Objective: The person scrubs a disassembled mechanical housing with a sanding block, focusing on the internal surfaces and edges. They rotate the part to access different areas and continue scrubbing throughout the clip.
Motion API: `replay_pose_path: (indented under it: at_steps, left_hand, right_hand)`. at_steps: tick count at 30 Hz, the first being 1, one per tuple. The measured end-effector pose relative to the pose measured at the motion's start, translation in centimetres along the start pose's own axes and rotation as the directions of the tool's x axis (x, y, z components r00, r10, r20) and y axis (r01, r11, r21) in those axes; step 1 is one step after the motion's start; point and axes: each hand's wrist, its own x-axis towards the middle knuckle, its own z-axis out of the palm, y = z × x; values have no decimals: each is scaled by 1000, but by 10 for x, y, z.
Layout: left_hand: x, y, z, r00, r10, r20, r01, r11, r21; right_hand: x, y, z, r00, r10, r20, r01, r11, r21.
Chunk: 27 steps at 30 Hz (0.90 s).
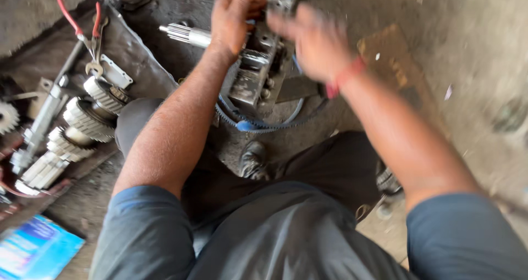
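Gripping the top of a grey metal gear assembly [258, 73], the left hand [235, 16] has its fingers curled tight around the upper edge of the housing. That assembly stands upright on the oily floor [440, 49] directly in front of the seated person, between the knees, with a splined shaft [184, 34] sticking out of it toward the left. The right hand [313, 40] is blurred by motion just beside the assembly's right side; its fingers look partly spread, but whether it has hold of anything cannot be told. A red band [344, 76] circles that wrist. A black toothed belt with a blue part [247, 125] loops on the floor around the foot of the assembly. Well off to the left, a row of toothed gears [82, 120] lies on a dark mat [132, 49], with red-handled pliers [82, 24] near its far end. A blue packet [33, 250] lies at the lower left corner.
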Motion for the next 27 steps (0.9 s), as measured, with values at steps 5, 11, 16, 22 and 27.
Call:
replay_pose_path:
  at_steps: [5, 11, 16, 22, 27]
  left_hand:
    - [-5, 3, 5, 1000, 17, -9, -17, 1000, 6]
    - [-7, 21, 0, 997, -63, 37, 57, 988, 146]
    - [-9, 29, 6, 990, -142, 20, 138, 982, 132]
    - [-10, 29, 3, 990, -133, 49, 127, 986, 110]
    - [-7, 17, 2, 994, -107, 15, 105, 991, 84]
  right_hand:
    - [29, 11, 8, 949, 64, -309, -43, 996, 74]
    - [-26, -28, 1, 973, 89, 211, -135, 967, 217]
    - [22, -1, -11, 943, 4, -332, 8, 999, 35]
    - [-22, -31, 1, 991, 118, 69, -130, 967, 217]
    - [-6, -15, 7, 967, 65, -247, -65, 998, 9]
